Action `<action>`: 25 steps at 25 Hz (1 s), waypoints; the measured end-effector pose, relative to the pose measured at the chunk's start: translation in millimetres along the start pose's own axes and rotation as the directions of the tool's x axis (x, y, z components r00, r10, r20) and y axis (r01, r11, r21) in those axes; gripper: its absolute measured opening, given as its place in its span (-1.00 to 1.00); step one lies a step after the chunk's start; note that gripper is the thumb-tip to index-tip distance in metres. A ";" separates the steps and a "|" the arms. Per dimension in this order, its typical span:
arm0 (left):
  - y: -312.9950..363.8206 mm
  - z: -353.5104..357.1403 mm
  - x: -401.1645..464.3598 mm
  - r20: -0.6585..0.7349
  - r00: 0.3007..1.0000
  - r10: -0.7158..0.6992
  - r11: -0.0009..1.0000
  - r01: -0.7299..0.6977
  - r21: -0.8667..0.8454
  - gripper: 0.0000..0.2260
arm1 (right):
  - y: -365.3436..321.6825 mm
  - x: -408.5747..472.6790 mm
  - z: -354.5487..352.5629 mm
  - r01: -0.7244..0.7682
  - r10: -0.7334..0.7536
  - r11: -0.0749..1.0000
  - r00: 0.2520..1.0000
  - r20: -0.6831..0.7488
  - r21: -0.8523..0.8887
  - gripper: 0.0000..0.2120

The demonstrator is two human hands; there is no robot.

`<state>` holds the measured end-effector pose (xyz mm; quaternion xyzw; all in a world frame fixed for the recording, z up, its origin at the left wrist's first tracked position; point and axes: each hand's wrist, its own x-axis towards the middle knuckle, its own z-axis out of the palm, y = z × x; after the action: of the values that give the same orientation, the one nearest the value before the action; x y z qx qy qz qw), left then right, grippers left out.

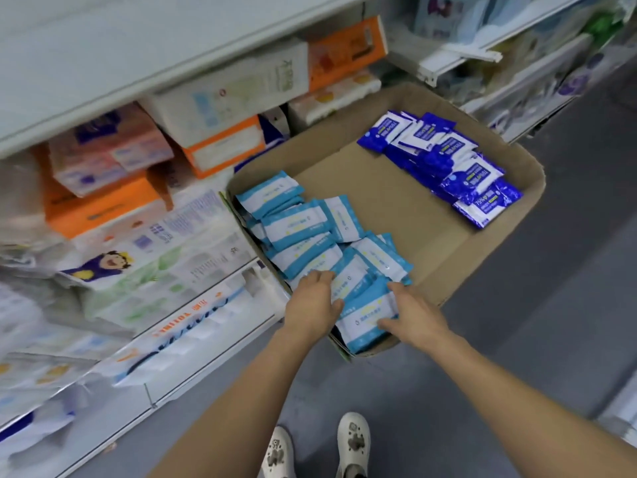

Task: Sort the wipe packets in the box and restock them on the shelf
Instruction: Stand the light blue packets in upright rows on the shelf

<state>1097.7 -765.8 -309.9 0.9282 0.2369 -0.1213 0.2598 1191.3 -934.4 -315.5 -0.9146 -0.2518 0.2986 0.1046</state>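
Observation:
An open cardboard box (386, 201) lies on the floor by the shelf. Several light-blue-and-white wipe packets (300, 229) are heaped along its left side. Several dark-blue wipe packets (448, 160) are piled in its far right corner. My left hand (315, 303) rests on the near end of the light-blue heap, its thumb against a packet's left edge. My right hand (412, 315) lies on the right side of the nearest light-blue packets (362, 319), thumb laid across one. The two hands bracket these nearest packets between them.
Shelves (193, 305) on the left hold tissue packs and orange-and-white boxes (103, 201). More packaged goods line a shelf at the top right (517, 63). The grey floor (551, 305) runs to the right of the box. My two white shoes (317, 446) stand below.

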 end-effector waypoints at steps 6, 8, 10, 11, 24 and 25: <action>4.8 18.3 35.8 -0.080 0.994 -0.071 0.986 0.083 0.148 -0.52 | 0.5 13.8 9.8 -0.148 0.156 0.942 0.988 -0.003 0.300 -0.39; 1.2 21.1 40.6 -0.008 0.997 -0.081 0.996 0.081 0.046 -0.63 | 4.7 17.3 11.3 -0.191 0.174 0.892 0.982 0.080 0.409 -0.49; -2.3 20.9 40.7 0.038 0.997 -0.064 0.997 0.065 -0.029 -0.71 | 7.2 18.6 5.3 -0.199 0.147 0.827 0.979 0.139 0.526 -0.64; -3.6 18.2 38.8 0.027 0.998 -0.060 0.996 0.062 -0.067 -0.73 | 6.5 17.4 0.0 -0.192 0.123 0.799 0.980 0.159 0.570 -0.71; -58.5 -128.5 -70.8 -0.349 0.883 -0.314 0.761 0.015 -0.648 -0.95 | -93.4 -2.1 -81.1 0.163 -0.199 0.645 0.979 -0.041 0.747 -0.82; -65.1 -141.9 -78.8 -0.371 0.871 -0.322 0.761 0.005 -0.648 -0.95 | -110.2 -4.3 -85.8 0.194 -0.230 0.632 0.971 -0.057 0.750 -0.83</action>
<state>1011.8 -670.0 -191.6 0.7636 0.4008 0.1658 0.4783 1195.8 -846.3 -207.1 -0.7468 -0.2140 0.3813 0.5011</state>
